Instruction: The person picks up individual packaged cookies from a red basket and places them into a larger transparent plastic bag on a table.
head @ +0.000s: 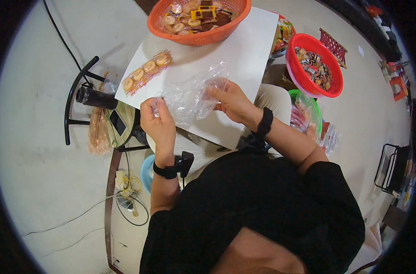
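Between my hands stretches a crumpled clear plastic bag [187, 99] above the near part of a white table [242, 37]. My left hand [158, 118] pinches its left edge between thumb and fingers. My right hand [233, 101] grips the other side, with film bunched over the fingertips. Nothing shows inside the bag. To the far left of it, wrapped round biscuits [144, 71] lie in a slanting row on the tabletop. An orange plastic basket [197, 40] at the table's far edge is filled with packaged biscuits and brown snacks.
Right of the table, a red basin [336, 77] holds many small wrapped pieces, with a green basket [317, 109] of packets nearer me. On the left, a chair [68, 102] bears a black bottle [96, 98] and a phone [117, 122]. Tangled cables [131, 188] hang below.
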Tool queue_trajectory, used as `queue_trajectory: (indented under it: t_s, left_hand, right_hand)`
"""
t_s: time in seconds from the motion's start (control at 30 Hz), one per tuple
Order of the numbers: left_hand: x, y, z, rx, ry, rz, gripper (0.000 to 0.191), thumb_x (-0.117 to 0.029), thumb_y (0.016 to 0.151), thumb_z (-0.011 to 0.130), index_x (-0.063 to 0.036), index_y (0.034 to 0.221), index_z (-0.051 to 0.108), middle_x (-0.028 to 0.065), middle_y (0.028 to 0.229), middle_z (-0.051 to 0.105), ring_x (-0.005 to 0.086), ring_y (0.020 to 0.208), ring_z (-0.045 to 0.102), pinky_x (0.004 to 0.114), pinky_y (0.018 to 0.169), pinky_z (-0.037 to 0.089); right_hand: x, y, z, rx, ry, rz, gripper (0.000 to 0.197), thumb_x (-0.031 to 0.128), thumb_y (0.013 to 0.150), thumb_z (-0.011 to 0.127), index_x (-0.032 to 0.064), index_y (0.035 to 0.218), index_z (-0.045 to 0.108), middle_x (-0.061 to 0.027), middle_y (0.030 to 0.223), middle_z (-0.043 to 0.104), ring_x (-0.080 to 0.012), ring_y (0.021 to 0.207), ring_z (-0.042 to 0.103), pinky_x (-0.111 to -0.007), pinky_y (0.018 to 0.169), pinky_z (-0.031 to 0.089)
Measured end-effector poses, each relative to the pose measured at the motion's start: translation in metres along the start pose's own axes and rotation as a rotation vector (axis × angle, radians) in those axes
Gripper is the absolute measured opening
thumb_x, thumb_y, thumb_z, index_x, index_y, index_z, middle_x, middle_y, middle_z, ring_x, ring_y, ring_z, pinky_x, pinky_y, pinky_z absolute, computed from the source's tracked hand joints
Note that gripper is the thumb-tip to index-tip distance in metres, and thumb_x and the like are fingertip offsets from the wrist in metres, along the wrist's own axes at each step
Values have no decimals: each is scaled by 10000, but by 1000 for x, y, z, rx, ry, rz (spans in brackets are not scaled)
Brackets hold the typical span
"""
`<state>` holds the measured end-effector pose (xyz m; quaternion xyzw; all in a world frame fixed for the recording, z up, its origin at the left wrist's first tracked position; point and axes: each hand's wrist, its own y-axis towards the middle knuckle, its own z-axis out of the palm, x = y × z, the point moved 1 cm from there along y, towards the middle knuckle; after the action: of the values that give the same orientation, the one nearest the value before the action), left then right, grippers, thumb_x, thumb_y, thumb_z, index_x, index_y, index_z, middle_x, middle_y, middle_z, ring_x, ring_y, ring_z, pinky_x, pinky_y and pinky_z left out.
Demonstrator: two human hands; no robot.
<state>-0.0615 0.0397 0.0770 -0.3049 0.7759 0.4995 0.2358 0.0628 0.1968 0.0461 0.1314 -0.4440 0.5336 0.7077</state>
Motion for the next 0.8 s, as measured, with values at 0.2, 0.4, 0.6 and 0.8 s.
queue_trajectory:
  t_s: [0.2,0.4,0.6,0.8]
  left_hand:
    - [12,6,-8,25,-235,-165,130,-137,951,591,-8,934,597,-2,777,564,55,653,485,197,609,403]
    - [22,10,-18,46,-413,-394,184,-206,966,587,-26,948,620,-26,719,543,27,604,455,195,526,375]
    - [30,13,-24,80,-502,-553,222,-253,964,595,-41,912,636,-65,602,470,11,510,393,182,461,317]
    - [45,15,-24,48,-579,-601,197,-234,942,628,-46,885,632,-69,560,459,11,453,363,182,419,270]
  right_hand:
    - [6,12,-13,-72,-66,-181,173,186,945,608,85,1082,575,15,889,598,-83,756,572,-254,647,495]
    - [24,17,-13,-143,-180,-396,122,181,931,623,63,957,605,39,728,546,-36,577,481,-198,468,409]
    - [43,17,-24,-147,-335,-448,118,148,906,662,40,935,624,38,754,561,-34,623,474,-194,528,404]
    - [55,15,-28,-59,-461,-485,127,140,919,652,19,946,622,35,786,575,-41,698,497,-190,619,420]
